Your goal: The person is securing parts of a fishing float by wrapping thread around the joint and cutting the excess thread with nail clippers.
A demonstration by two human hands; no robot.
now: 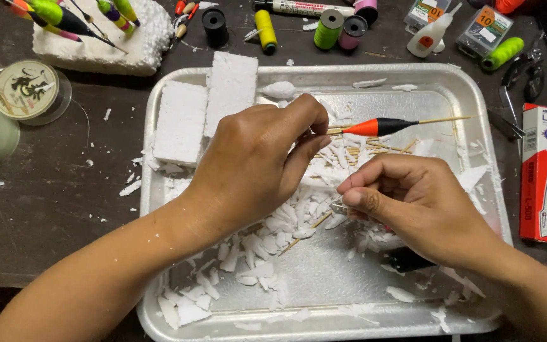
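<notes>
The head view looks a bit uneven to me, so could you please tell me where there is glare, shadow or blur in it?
In the head view, light glares softly off the metal tray; the left hand and right hand cast faint shadows on the foam shavings; the dark table fades into shadow at the bottom left corner; the fishing float is sharp, with no obvious motion blur.
</notes>
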